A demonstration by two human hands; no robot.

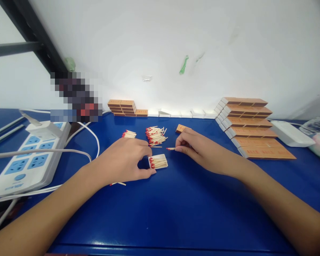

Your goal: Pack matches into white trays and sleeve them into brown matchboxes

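Note:
A small white matchbox tray (165,157) full of red-tipped matches (159,163) lies on the blue table. My left hand (124,158) grips its left end, thumb at the near corner and fingers at the far one. Just right of the tray, my right hand (190,145) pinches a matchstick (171,148), its red head pointing left. Behind the tray lies a loose heap of matches (156,136), with a smaller pile (129,134) to its left. An orange matchbox sleeve (181,128) rests just beyond my right fingers. Two or so stray matches (121,184) show under my left wrist.
Stepped stacks of matchboxes (248,122) stand at the right, with a lower stack (122,106) at the back left. White trays (186,113) line the wall. A power strip (34,156) with cables occupies the left side; a white adapter (292,133) sits far right.

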